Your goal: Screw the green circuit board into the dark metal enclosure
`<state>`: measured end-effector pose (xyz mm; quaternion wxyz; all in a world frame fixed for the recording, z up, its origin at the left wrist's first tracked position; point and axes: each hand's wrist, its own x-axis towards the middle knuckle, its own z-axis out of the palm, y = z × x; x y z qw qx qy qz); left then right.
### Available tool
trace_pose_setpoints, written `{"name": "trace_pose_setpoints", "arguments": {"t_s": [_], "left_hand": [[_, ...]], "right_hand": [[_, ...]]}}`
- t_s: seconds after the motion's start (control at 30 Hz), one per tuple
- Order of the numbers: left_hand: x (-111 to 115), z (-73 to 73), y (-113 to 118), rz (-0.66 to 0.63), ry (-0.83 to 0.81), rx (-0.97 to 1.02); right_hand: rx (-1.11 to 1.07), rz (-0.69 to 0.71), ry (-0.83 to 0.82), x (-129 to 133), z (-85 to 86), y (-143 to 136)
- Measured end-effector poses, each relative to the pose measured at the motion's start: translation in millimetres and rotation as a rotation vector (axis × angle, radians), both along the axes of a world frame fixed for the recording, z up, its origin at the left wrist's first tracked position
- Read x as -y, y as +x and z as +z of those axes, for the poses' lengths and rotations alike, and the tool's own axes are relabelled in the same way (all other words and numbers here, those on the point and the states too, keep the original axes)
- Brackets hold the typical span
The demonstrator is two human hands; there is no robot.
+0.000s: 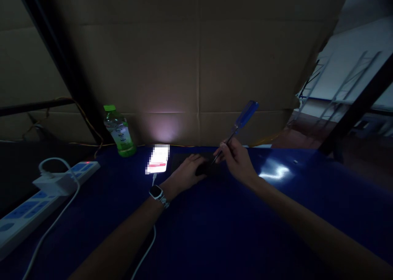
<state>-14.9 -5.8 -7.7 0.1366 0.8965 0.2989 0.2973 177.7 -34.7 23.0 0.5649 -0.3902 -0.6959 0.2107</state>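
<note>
My right hand (236,159) pinches the thin metal shaft of a screwdriver (245,115). The blue see-through handle points up and to the right, and the shaft slants down toward a small black object (202,168). Whether the tip touches that object is too dark to tell. My left hand (188,171), with a watch (157,192) on its wrist, is curled over the black object and steadies it. Beneath lies a dark flat piece (177,159) on the blue table (196,239).
To the left, a lit phone (158,159) with a white cable leans near the cardboard wall (172,67). A green-capped bottle (119,132) stands behind it. A white power strip (33,214) with a plugged-in adapter (57,184) lies at the left edge.
</note>
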Motion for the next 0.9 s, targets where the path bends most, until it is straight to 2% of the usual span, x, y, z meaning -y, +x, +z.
{"name": "trace_pose_setpoints", "arguments": {"t_s": [0.3,0.47,0.9], "left_hand": [[-8,-2.6,-5,0.034,-0.003,-0.005],[-8,-2.6,-5,0.029,-0.016,0.02],[-8,-3.5,-5,0.009,-0.006,0.028]], "right_hand": [[0.069,0.054,0.011,-17,13.8,-8],[0.108,0.046,0.024,-23,13.3,-11],[0.125,0.056,0.023,-19,10.8,-12]]}}
